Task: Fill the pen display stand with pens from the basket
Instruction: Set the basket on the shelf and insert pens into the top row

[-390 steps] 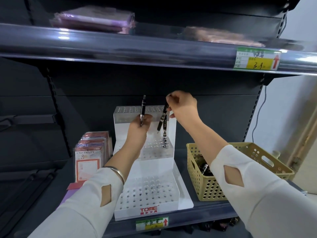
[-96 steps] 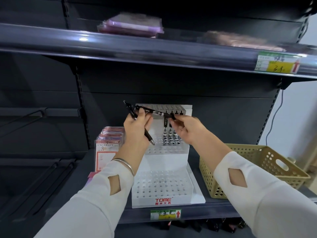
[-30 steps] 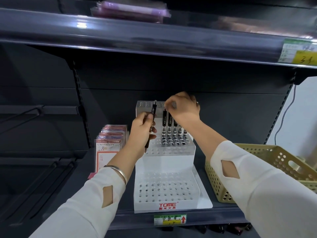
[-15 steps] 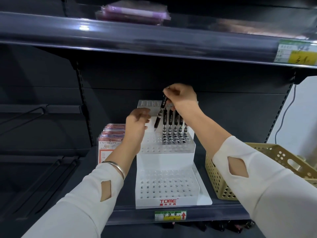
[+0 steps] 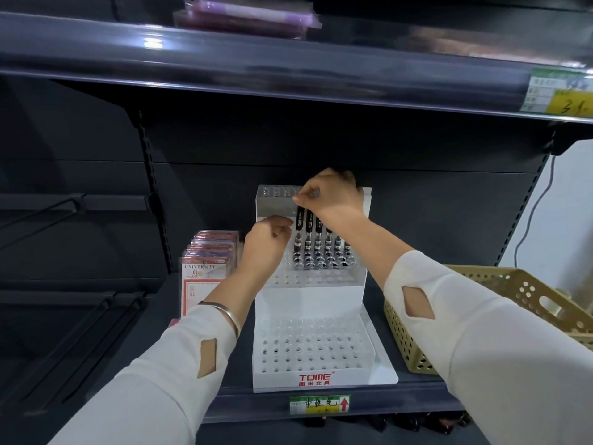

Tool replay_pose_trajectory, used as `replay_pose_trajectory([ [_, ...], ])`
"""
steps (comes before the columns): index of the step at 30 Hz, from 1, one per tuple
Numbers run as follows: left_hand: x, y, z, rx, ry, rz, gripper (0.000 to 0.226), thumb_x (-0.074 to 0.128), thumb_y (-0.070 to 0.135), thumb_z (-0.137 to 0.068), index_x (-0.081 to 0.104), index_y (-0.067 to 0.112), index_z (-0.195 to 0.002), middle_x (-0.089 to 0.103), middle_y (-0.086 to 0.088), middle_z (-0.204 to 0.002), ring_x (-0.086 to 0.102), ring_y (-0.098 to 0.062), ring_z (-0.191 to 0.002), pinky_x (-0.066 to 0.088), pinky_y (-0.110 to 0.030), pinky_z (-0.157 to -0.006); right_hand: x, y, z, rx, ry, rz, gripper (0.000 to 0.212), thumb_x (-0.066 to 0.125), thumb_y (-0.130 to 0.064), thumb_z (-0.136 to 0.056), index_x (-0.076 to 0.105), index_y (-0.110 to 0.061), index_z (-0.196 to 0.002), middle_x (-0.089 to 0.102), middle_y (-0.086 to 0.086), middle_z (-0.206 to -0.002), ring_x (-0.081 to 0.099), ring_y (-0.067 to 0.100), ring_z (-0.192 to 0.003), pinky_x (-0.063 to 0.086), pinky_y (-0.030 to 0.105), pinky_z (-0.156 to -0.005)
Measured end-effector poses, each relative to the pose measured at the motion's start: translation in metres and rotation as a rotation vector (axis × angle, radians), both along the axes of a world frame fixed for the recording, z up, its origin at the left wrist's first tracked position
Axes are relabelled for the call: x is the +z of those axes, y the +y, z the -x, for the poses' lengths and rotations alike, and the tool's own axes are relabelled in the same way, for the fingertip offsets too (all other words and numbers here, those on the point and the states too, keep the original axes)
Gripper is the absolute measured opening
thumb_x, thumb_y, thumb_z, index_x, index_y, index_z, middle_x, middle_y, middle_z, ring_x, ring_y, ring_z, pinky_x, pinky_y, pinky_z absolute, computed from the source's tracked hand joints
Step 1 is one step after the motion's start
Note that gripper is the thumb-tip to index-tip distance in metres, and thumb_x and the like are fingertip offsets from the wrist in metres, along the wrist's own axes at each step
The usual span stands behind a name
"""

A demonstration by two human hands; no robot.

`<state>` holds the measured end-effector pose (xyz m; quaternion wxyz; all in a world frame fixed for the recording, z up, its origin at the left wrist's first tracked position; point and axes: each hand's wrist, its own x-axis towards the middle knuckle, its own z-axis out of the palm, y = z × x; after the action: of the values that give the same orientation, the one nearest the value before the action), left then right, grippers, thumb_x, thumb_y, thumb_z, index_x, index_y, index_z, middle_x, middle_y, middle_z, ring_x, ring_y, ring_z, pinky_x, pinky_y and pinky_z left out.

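**right hand (image 5: 330,199) holds a pen (image 5: 299,227) upright over the pen display stand (image 5: 308,298)**

Your right hand sits above the stand's middle tier, fingertips pinching the pen's top end. Your left hand (image 5: 265,244) is just left of that pen, level with its barrel. Its fingers are loosely curled and nothing shows in it. I can't tell if it touches the barrel.

The pen's long axis is near vertical, tip down. It stands at the left end of the row of pens (image 5: 324,252) in the stand's middle tier. Seating it looks like a straight push down along that axis, so that's the right hand's job. The left can only steady.

The stand's lower tier shows bare holes, and your right hand hides part of the top tier. I'd call most of the fill not yet done.

The basket (image 5: 519,285) sits right of the stand, well apart from the left hand and nearer the right. Its inside is out of view. The next fetch goes right of the stand, so use the right hand.
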<state>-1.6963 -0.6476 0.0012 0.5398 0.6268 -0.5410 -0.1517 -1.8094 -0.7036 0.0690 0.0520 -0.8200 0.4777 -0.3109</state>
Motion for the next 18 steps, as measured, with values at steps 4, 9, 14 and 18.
replay_pose_trajectory([
  [4,-0.005,-0.007,0.003,0.065,-0.117,-0.037,0.024,0.05,0.005,-0.092,0.066,0.004,-0.11,0.067,-0.01,-0.112,0.06,-0.023,-0.106,0.044,-0.024,-0.088,-0.001,-0.004,-0.005,-0.014,-0.002,-0.033,0.014,0.057,-0.043,-0.088,0.065,-0.031,-0.09,0.048,-0.006,-0.124,0.033,0.024,-0.124,0.029,0.038,-0.097],
  [9,-0.01,-0.018,0.007,0.137,-0.194,-0.048,0.019,0.054,0.009,-0.09,0.069,0.006,-0.101,0.07,-0.011,-0.102,0.063,-0.026,-0.096,0.048,-0.027,-0.077,-0.004,-0.008,-0.003,-0.025,0.047,-0.032,0.014,0.059,-0.044,-0.087,0.057,-0.032,-0.083,0.048,-0.006,-0.123,0.034,0.024,-0.123,0.029,0.038,-0.094],
  [14,-0.015,-0.024,0.01,0.22,-0.184,-0.041,0.015,0.064,0.018,-0.086,0.068,0.005,-0.091,0.07,-0.008,-0.088,0.062,-0.021,-0.081,0.039,-0.021,-0.066,-0.008,-0.009,-0.007,-0.034,0.063,-0.012,0.014,0.057,-0.043,-0.088,0.056,-0.031,-0.082,0.049,-0.006,-0.123,0.036,0.024,-0.121,0.028,0.041,-0.095],
  [18,-0.019,-0.026,0.011,0.234,-0.205,-0.047,0.015,0.063,0.019,-0.087,0.068,0.005,-0.092,0.071,-0.008,-0.092,0.065,-0.026,-0.085,0.042,-0.023,-0.067,-0.011,-0.009,-0.007,-0.039,0.073,0.002,0.015,0.054,-0.042,-0.089,0.059,-0.029,-0.091,0.048,-0.004,-0.124,0.037,0.024,-0.122,0.026,0.044,-0.101],
])
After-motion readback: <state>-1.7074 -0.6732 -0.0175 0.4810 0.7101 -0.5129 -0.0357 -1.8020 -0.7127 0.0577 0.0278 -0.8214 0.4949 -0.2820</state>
